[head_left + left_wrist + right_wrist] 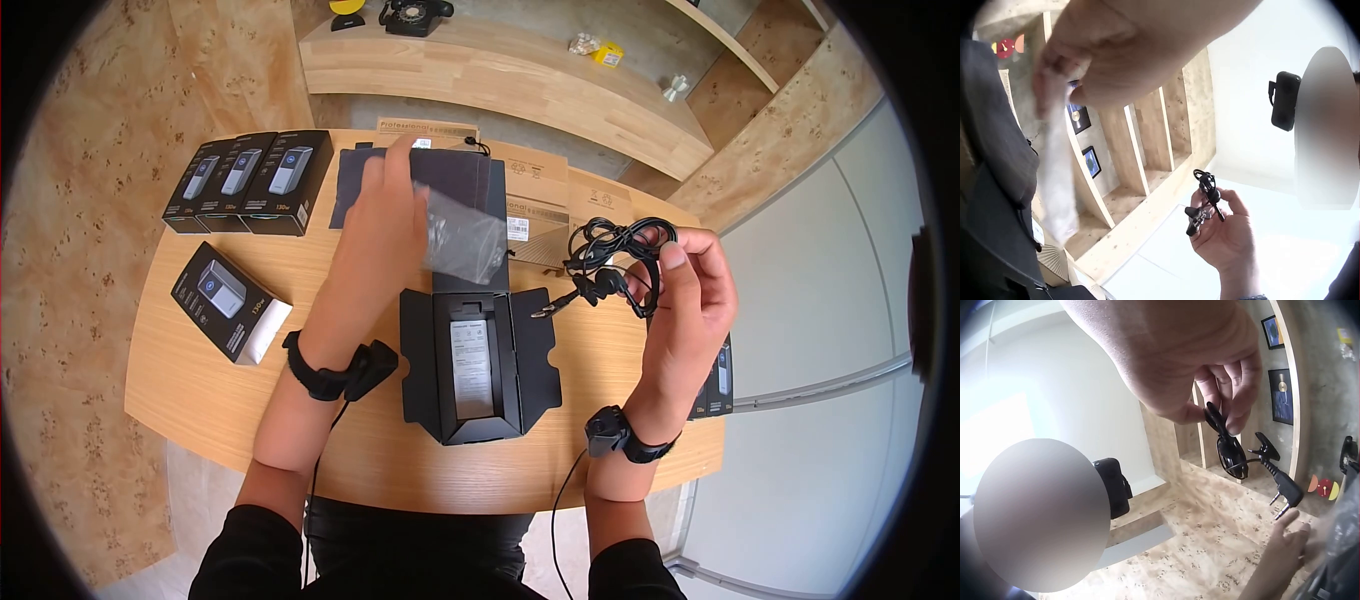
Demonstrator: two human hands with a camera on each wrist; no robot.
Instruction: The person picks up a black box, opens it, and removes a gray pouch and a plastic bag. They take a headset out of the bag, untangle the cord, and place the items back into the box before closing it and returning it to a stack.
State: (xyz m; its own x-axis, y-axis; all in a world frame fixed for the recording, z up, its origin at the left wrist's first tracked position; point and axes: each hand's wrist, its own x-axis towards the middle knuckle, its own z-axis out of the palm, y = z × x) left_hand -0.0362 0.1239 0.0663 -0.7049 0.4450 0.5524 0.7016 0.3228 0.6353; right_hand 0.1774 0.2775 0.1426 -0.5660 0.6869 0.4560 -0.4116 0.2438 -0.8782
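Observation:
My left hand (385,225) is raised above the dark open box, pinching a clear plastic bag (466,240) that hangs to its right; the left wrist view shows the bag (1057,169) hanging blurred below the fingers. On the right, my right hand (690,295) holds a coiled black earphone cable (610,245) between thumb and fingers. A two-pin plug (1288,490) and a clip (1266,447) dangle from the coil in the right wrist view. Between the hands lies the open black box (421,350), flaps spread, with a printed white item (470,365) inside.
Three black boxes (245,185) stand at the table's back left, with another black box (225,300) lying before them. Brown cartons (540,185) and a dark grey sheet (350,185) are at the back. More black boxes (720,385) sit at the right edge, partly behind my right arm.

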